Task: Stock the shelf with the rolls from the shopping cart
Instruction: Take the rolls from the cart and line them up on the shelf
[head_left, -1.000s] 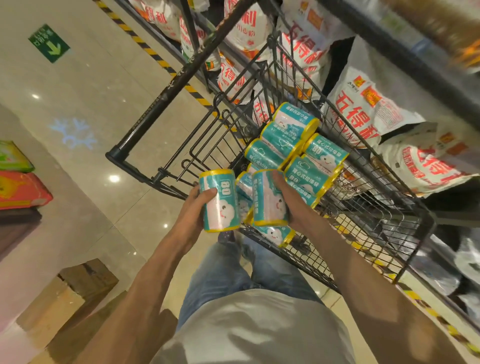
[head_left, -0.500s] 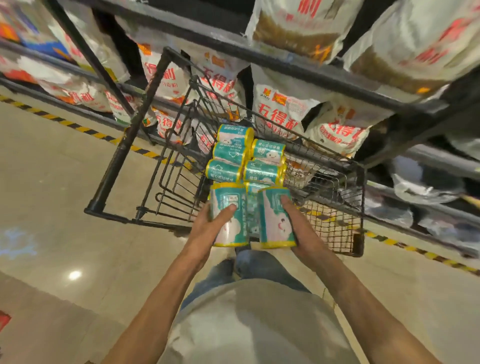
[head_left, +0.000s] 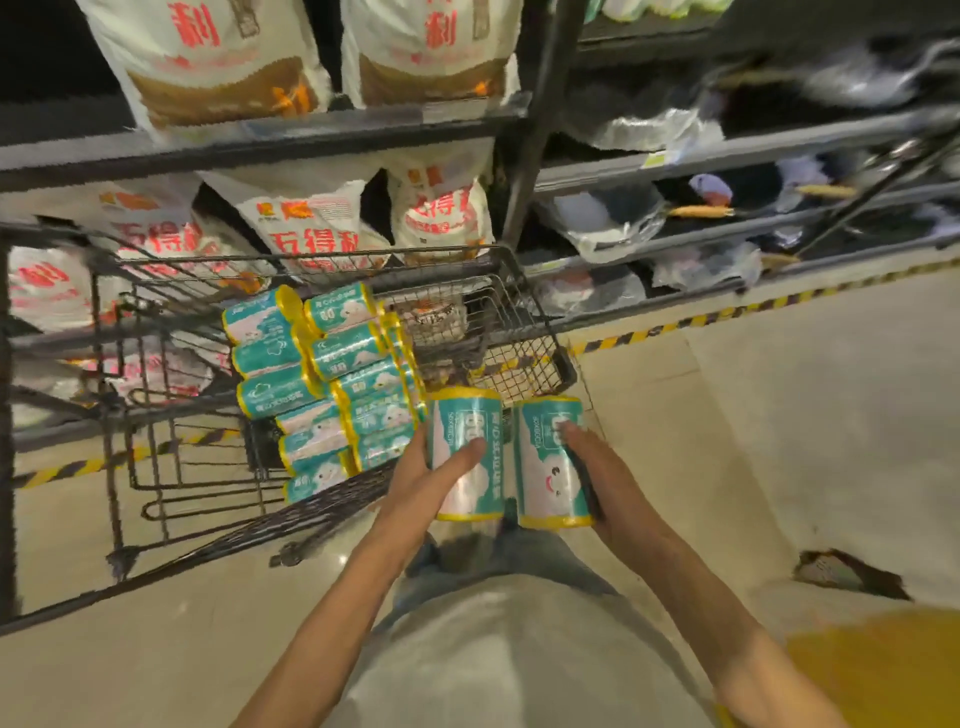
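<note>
My left hand (head_left: 421, 480) grips a teal and white roll with yellow ends (head_left: 470, 415), held upright. My right hand (head_left: 605, 483) grips a second roll of the same kind (head_left: 543, 467) right beside it. Both rolls hang just outside the near right corner of the black wire shopping cart (head_left: 519, 312). Several more teal rolls (head_left: 322, 384) lie stacked on their sides inside the cart. The dark metal shelf (head_left: 727, 156) stands behind the cart and to the right.
Large white sacks with red lettering (head_left: 311, 234) fill the shelf levels behind the cart. Plastic-wrapped goods (head_left: 608, 223) sit on the right shelf levels. A yellow and black floor stripe (head_left: 701, 322) runs along the shelf base. Beige tile floor lies to the right.
Both hands have carried the two rolls out of the cart and to its right side. The view has swung right, so the cart now sits at the left and the right shelf bay shows.
</note>
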